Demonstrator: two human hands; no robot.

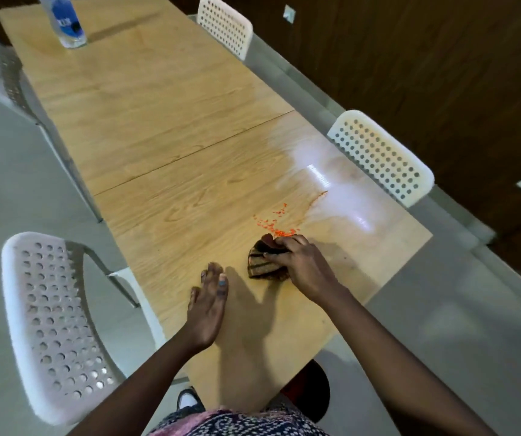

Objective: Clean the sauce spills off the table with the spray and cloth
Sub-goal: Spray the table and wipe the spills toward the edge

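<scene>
Wooden surface (164, 127), orange sauce (273, 223) unwiped.
My right hand (303, 265) gripped the cloth (263, 267) beside it; left hand (208, 305) lay spread flat.

A dining or meeting room: long wooden table (164, 127), white perforated chairs (381, 155), dark wood-panelled wall (425, 58)

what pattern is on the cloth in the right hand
The cloth is brown with dark stripes, seen in the head view.
</scene>
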